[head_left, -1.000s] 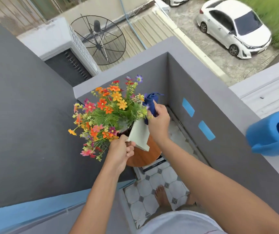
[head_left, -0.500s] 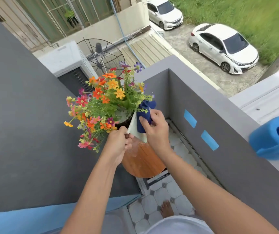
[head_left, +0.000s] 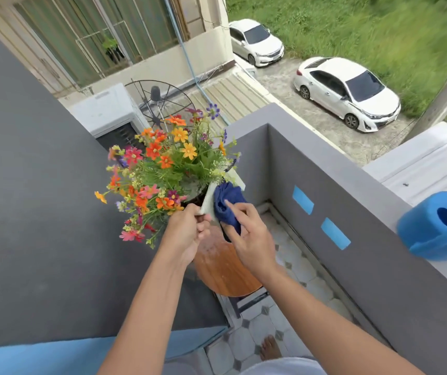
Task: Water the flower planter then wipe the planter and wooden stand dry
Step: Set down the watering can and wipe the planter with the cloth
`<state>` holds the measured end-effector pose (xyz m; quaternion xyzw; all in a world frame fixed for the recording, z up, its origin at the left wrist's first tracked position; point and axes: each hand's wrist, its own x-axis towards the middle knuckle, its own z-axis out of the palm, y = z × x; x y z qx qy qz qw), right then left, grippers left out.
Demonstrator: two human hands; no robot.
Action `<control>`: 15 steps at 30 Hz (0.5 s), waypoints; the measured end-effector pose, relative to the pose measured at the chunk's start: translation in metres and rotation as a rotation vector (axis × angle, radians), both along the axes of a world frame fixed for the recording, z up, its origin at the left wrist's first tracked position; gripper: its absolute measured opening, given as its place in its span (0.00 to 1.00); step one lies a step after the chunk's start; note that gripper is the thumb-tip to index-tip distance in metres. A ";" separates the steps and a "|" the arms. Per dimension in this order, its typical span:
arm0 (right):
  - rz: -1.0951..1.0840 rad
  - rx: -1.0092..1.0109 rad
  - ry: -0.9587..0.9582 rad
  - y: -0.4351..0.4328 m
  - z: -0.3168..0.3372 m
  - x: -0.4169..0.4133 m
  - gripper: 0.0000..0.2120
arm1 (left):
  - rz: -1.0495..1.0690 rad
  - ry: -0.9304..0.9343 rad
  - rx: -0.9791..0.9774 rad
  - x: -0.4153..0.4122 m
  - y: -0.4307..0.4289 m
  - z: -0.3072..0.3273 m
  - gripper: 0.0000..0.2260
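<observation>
A white square planter (head_left: 209, 199) full of orange, pink and purple flowers (head_left: 167, 165) stands tilted on a round wooden stand (head_left: 223, 269). My left hand (head_left: 186, 232) pinches the planter's near corner. My right hand (head_left: 246, 232) presses a dark blue cloth (head_left: 226, 205) against the planter's right side. Wet streaks show on the stand's top. The planter's lower body is hidden behind my hands and the cloth.
A blue watering can (head_left: 438, 226) sits on the grey parapet wall (head_left: 352, 212) at the right. A dark grey wall (head_left: 27, 212) closes the left side. Below are patterned floor tiles (head_left: 249, 345) and my bare foot (head_left: 269, 347). Cars are parked far below.
My right hand with the cloth slid down from the planter's far top edge onto its right side. The head view swung upward, showing more of the street.
</observation>
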<state>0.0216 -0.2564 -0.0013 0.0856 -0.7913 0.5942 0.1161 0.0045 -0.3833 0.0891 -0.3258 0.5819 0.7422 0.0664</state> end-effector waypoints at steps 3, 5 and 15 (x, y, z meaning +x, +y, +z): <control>-0.105 -0.043 -0.119 -0.004 -0.005 0.001 0.16 | 0.019 0.015 0.025 0.006 0.002 0.001 0.09; -0.127 -0.110 -0.164 -0.010 0.005 -0.004 0.13 | 0.023 0.030 0.023 0.008 0.005 0.001 0.08; -0.033 0.103 0.118 -0.007 0.007 0.010 0.23 | -0.019 0.085 0.030 0.005 -0.001 0.018 0.09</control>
